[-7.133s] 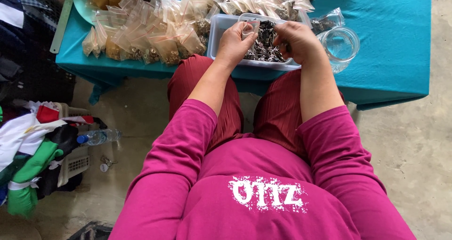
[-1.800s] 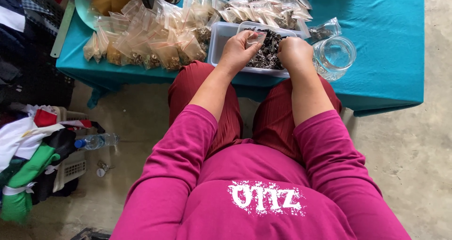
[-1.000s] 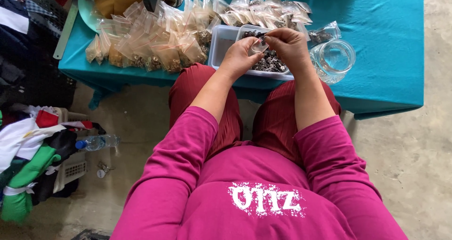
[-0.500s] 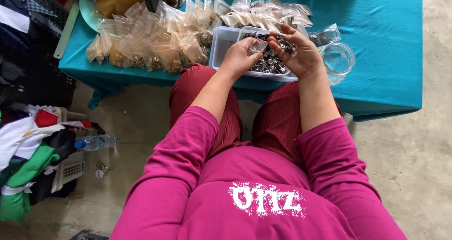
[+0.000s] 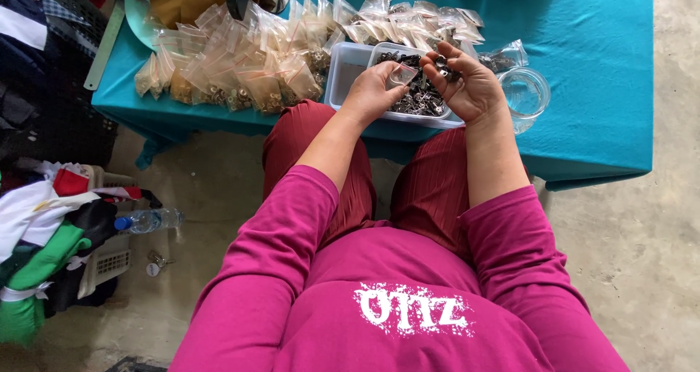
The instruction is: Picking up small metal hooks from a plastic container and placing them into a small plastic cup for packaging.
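We see the left hand (image 5: 375, 89) pinching a small clear plastic bag (image 5: 402, 74) between thumb and fingertips, holding it just above the near edge of a shallow clear tray (image 5: 343, 80). The right hand (image 5: 467, 84) is cupped palm up over the same tray, its fingers loosely curled around a few small dark metal pieces (image 5: 442, 64); the curl is partial, not a tight fist. More metal pieces (image 5: 419, 101) lie heaped in the tray beneath both hands. The tray sits at the near edge of the teal-covered table (image 5: 598, 66), above our knees. Rows of filled little bags (image 5: 240, 69) stand to the tray's left and behind it, toward the far edge. A round clear container (image 5: 526, 95) rests just right of the right hand, near the near edge.
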